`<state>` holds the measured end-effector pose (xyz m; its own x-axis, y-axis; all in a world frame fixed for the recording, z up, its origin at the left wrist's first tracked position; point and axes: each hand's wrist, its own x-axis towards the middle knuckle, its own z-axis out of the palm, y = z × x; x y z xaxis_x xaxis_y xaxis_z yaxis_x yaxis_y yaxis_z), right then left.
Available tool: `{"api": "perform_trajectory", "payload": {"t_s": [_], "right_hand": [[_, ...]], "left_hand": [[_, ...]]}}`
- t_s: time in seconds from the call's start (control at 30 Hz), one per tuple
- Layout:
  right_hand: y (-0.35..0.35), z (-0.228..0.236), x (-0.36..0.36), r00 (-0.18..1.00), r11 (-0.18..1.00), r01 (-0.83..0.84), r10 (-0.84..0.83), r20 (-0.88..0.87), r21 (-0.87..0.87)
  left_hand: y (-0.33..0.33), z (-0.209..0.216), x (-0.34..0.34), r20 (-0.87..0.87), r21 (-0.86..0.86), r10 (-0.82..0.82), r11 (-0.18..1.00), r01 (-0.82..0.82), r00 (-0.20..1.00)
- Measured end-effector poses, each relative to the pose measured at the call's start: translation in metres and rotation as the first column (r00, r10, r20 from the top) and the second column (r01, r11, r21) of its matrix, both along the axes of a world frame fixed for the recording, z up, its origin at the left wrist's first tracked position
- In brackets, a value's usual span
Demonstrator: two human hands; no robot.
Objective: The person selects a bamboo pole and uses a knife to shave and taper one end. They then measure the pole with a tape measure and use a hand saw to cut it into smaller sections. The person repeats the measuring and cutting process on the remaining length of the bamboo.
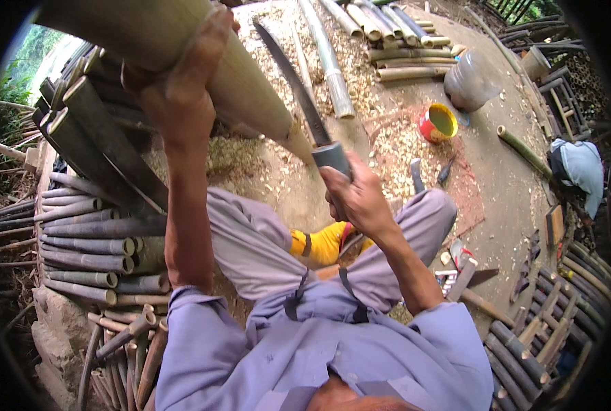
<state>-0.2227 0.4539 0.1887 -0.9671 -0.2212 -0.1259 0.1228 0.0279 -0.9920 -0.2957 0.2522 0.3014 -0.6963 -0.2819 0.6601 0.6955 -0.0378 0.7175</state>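
- Clock centred on the right hand, with 12 straight away from the body.
- Nearest to the eye, at 10: left hand (182,89), fingers wrapped firmly around a thick, pale bamboo pole (250,82).
- Pole set between 10 and 11 from the right fingers, long axis slanting from 10 toward 4; upper end wide and close to the eye, lower end narrowing toward the knife handle. Hidden too much there for judging its support.
- Slightly lower: right hand (357,195), fingers curled tight around the grey handle of a long knife (304,103).
- Blade pointing to 11, running along the pole's right flank at a narrow angle to its axis, tip well clear of it. Contact closer to the handle: cannot tell.
- Left hand higher on the pole, right hand nearer to its lower end.
- Beneath, at 7, between the bent knees: yellow boot (319,243).
- Farther, on the ground: pale wood chips (408,147) at 1, red-and-yellow tin (437,123) between 1 and 2, cloudy plastic container (473,79) just beyond.
- Near 12, lying lengthwise: slender bamboo length (329,65).
- Farthest, at 3: stooping co-worker (579,168) in a pale top.
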Motion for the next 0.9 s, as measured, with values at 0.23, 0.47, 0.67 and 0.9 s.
{"api": "perform_trajectory", "payload": {"t_s": [0.23, 0.47, 0.67, 0.9], "right_hand": [[-0.015, 0.053, -0.023, 0.553, 0.913, 0.088, -0.377, -0.743, -0.398], [0.001, 0.006, -0.003, 0.999, 0.999, -0.001, 0.004, 0.051, -0.043], [0.002, 0.074, -0.017, 0.64, 0.858, -0.046, -0.368, -0.674, -0.512], [0.001, -0.03, -0.002, 0.999, 0.972, -0.038, 0.044, -0.022, 0.232]], "left_hand": [[-0.037, -0.016, -0.041, -0.612, -0.527, 0.118, 0.676, -0.515, 0.782], [-0.01, -0.017, -0.009, -0.455, -0.535, 0.071, 0.775, -0.336, 0.888], [-0.012, -0.02, -0.022, -0.135, -0.217, -0.065, 0.976, 0.035, 0.989], [-0.011, 0.018, 0.001, 0.081, 0.008, -0.213, 0.977, 0.213, 0.974]]}}
